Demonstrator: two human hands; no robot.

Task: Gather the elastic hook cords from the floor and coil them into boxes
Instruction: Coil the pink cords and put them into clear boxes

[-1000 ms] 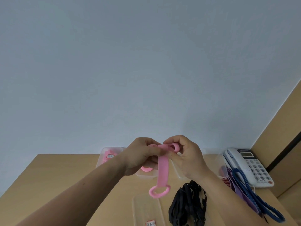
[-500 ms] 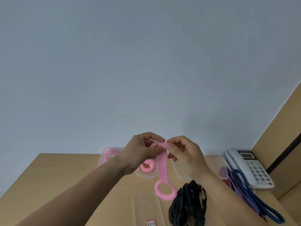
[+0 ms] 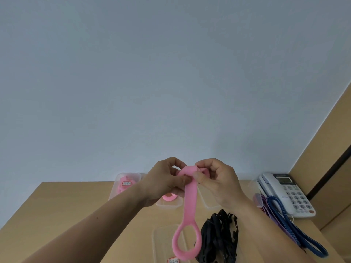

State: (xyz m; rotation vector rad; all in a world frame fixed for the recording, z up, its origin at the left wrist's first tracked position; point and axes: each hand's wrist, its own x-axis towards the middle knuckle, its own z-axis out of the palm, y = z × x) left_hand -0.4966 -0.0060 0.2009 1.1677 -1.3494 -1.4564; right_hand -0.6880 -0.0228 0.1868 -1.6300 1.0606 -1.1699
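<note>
Left hand (image 3: 165, 184) and right hand (image 3: 218, 180) are up together in front of the wall, both pinching the folded-over top end of the pink cord (image 3: 190, 202), thumbs on the fold and fingers curled round it. The rest hangs straight down between the wrists, and its ring end dangles in front of the near box (image 3: 157, 242). My guess is it's light, soft and rubbery: it flops under its own weight, probably springs back if you let go, and likely grips skin rather than slipping, so nothing fragile here. I'd hold it right at the rolled start like this, pinching the coil flat so it can't unwind, and feed the tail in with the other thumb. Compared with half a second ago the tail hangs longer and the ring sits lower, so the roll at the top looks looser, not tighter. A second ago the ring was edge-on; now it faces the camera. Further out, the back box (image 3: 169, 204) holds a coiled pink one, black cords (image 3: 220, 238) lie on the table (image 3: 66, 205), and a phone (image 3: 286, 192) sits off right.
</note>
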